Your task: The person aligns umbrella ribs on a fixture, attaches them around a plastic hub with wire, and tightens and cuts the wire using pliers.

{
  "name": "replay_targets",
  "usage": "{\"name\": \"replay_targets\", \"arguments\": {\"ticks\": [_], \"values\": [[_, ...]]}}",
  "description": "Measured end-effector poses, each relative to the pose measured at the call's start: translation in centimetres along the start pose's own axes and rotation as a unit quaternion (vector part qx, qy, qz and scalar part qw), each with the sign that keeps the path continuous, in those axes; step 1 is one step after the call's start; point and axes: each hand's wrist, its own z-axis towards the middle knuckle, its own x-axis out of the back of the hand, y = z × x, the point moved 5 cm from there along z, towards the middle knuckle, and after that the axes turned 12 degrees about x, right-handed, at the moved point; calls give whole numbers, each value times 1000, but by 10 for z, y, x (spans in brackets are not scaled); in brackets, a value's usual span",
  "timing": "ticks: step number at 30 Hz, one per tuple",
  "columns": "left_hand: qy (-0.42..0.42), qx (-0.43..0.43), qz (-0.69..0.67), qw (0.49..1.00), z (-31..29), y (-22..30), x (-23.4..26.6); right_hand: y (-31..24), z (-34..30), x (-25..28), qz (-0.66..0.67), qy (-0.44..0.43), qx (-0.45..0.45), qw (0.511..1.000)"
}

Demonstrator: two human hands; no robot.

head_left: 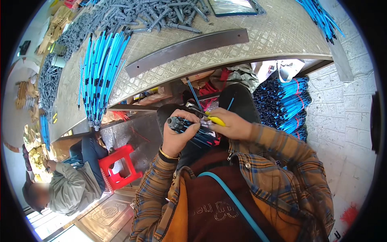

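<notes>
Steadily: left hand [177,137] clasped round a bundle of thin rods [196,140], grey fitting [175,123] at its near end, over the lap [186,151]; right hand [236,124] curled on a yellow-handled tool [217,120]; best keep bundle braced, tool tips clear of left hand

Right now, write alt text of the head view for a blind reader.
A person's left hand holds dark rods with a gray end piece; the right hand holds a yellow-handled tool. Ahead, a table bears blue rods and gray parts; at left, a co-worker sits by a red stool.
</notes>
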Motion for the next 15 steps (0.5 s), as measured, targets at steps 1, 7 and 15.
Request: {"name": "replay_targets", "arguments": {"ticks": [1,7,15], "values": [[3,-1,0,1000,-2,2,0,-15,0,13,-9,7,61,998],[55,-9,54,997,-2,6,-5,-72,0,55,-126,-128,64,982],[31,-20,144,989,-3,7,-17,-80,-3,66,-96,-187,25,977]]}}
